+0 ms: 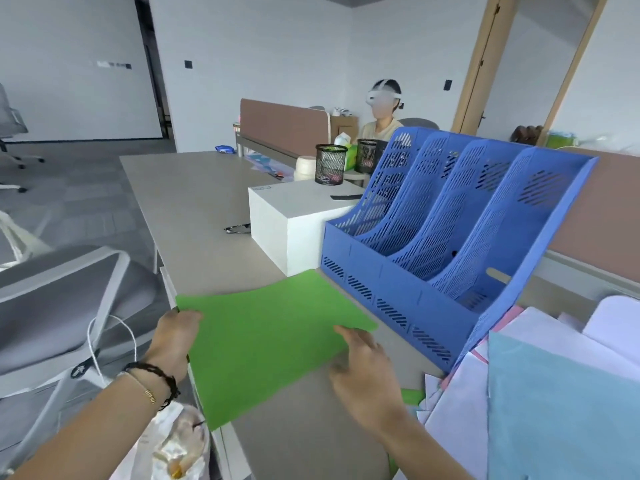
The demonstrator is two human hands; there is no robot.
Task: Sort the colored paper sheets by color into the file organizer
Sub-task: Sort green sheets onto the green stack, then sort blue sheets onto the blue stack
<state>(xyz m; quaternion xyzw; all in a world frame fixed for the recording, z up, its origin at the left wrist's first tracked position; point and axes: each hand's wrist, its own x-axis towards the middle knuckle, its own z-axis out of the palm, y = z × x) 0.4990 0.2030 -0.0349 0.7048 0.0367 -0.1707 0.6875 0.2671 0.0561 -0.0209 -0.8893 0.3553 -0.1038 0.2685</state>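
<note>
A green paper sheet (266,344) is held above the desk's front edge. My left hand (173,341) grips its left edge, thumb on top. My right hand (367,372) lies over the sheet's right edge with its fingers stretched out, blurred; whether it pinches the paper is unclear. The blue file organizer (446,237) with several slanted mesh slots stands just right of the sheet; the slots look empty. A loose pile of paper sheets (554,393), light blue, white, lilac and pink, lies at the lower right, with a bit of green under it.
A white box (287,220) stands left of the organizer, two black mesh pen cups (330,164) behind it. A grey chair (69,306) and a plastic bag (173,445) are at my left. Another person sits behind the far desk divider.
</note>
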